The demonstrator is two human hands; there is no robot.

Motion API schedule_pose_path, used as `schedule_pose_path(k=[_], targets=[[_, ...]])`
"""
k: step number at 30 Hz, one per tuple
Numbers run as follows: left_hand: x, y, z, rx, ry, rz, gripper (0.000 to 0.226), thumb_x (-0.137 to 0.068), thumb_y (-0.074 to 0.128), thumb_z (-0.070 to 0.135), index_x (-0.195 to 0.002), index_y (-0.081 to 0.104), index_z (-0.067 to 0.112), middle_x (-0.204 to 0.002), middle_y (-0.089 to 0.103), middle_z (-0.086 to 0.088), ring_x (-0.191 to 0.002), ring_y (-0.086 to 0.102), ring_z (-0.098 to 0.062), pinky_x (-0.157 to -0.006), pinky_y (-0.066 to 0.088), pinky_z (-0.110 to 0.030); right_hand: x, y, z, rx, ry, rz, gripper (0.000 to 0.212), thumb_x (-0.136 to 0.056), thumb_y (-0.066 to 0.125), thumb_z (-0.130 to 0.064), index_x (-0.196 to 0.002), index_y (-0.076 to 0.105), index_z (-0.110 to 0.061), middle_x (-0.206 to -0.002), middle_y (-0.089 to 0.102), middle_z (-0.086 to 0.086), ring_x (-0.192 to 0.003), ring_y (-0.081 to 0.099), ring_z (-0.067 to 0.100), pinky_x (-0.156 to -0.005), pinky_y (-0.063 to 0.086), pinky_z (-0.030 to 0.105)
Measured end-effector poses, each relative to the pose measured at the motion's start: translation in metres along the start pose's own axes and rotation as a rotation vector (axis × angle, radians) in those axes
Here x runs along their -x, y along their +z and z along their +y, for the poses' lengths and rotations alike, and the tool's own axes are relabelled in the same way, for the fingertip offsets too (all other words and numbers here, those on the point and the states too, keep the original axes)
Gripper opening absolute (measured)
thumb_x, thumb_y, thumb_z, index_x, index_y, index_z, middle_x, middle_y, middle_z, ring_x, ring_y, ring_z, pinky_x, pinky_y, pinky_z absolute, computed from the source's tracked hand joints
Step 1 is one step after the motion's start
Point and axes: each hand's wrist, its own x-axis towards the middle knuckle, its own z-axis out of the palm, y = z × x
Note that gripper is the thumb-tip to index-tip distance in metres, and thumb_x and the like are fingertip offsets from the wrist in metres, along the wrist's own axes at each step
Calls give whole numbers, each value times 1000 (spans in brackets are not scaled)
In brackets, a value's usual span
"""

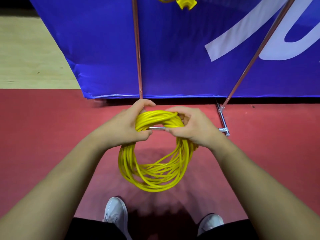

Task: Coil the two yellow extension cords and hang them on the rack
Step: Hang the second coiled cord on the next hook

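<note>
A coiled yellow extension cord [154,177] hangs in a round bundle of several loops in front of me. My left hand [124,125] grips the top of the coil on its left side. My right hand [188,127] grips the top on its right side. A short silver bar [156,128] shows between the two hands, under the top strands. At the top edge, a yellow socket head [186,2] of a second yellow cord hangs by the rack's upright pole [137,49].
A blue banner [181,58] with white lettering stands right behind the rack. A slanted rack pole [256,52] runs down to a metal foot [223,122] on the red floor. My two white shoes [116,213] are at the bottom. Wooden flooring lies at the left.
</note>
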Motion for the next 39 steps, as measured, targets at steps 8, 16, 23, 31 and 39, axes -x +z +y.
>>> schedule_pose_path(k=[8, 16, 23, 31, 39], targets=[[-36, 16, -18, 191, -35, 1, 33, -77, 75, 6, -101, 59, 20, -85, 68, 5, -75, 63, -8, -70, 46, -19, -5, -54, 26, -140, 20, 192, 32, -78, 74, 4, -106, 68, -11, -85, 70, -3, -76, 62, 10, -73, 51, 29], [-142, -3, -46, 145, -1, -2, 38, -74, 74, 23, -110, 62, 19, -96, 67, -9, -87, 63, -27, -82, 49, -44, -71, -121, 61, -24, 134, 120, 47, -77, 75, 1, -120, 63, -13, -97, 72, -4, -88, 64, 6, -83, 54, 25], [-198, -91, 31, 120, -10, -53, 38, -77, 76, 16, -112, 61, 23, -90, 68, -1, -78, 60, -14, -74, 48, -30, -104, -166, -35, -66, 160, 150, 48, -74, 75, -7, -120, 64, -16, -99, 70, -1, -89, 61, 10, -82, 55, 33], [-227, -228, 209, 228, -6, -68, 37, -77, 78, 22, -107, 59, 30, -84, 66, 1, -73, 58, -5, -73, 48, -28, -117, -228, -258, -110, 177, 249, 49, -77, 72, -19, -123, 58, -27, -102, 67, -2, -91, 57, 13, -76, 50, 26], [-258, -310, 348, 305, -2, -145, 39, -80, 74, 11, -115, 57, 14, -95, 68, -24, -80, 60, -20, -75, 50, -33, -118, -291, -410, 24, 189, 401, 48, -90, 61, 0, -136, 49, -7, -104, 69, -11, -89, 62, 2, -83, 49, 20]])
